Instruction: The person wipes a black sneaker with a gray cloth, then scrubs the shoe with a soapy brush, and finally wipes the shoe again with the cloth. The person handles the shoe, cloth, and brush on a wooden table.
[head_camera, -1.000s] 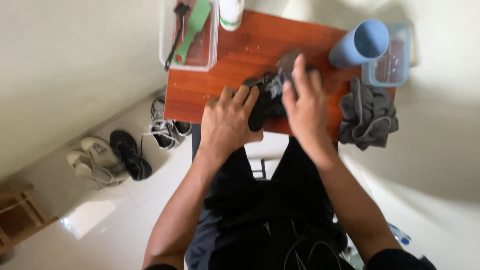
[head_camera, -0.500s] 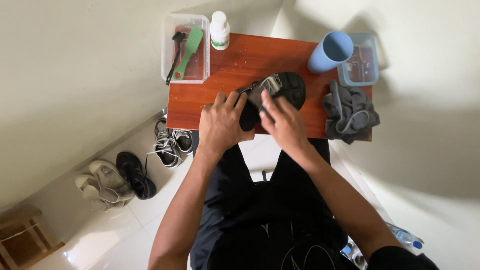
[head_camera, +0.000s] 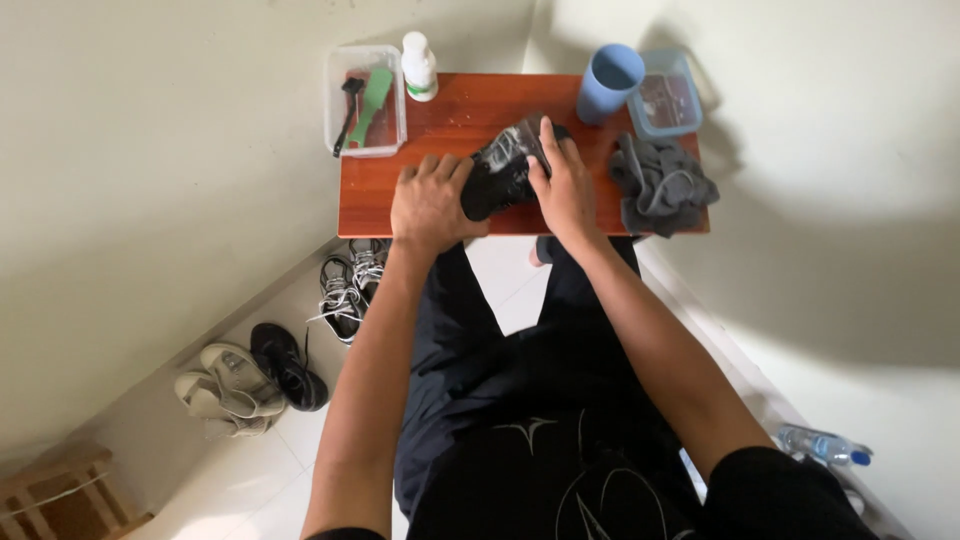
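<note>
both hands grip a black shoe (head_camera: 497, 172) on a small red-brown wooden table (head_camera: 400, 210).
left hand (head_camera: 430, 203) clasps its heel, right hand (head_camera: 562, 182) presses the top; a slip could knock the nearby light blue plastic cup (head_camera: 607, 82) over.

On the far side of the wooden table (head_camera: 420, 205) I see a clear tub (head_camera: 364, 140) holding a green brush (head_camera: 373, 94), a white bottle (head_camera: 419, 66), a blue cup (head_camera: 608, 82) and a grey cloth (head_camera: 662, 185). Sneakers (head_camera: 350, 285) and sandals (head_camera: 228, 388) lie on the floor to the left, and a water bottle (head_camera: 820, 444) lies near right.
</note>
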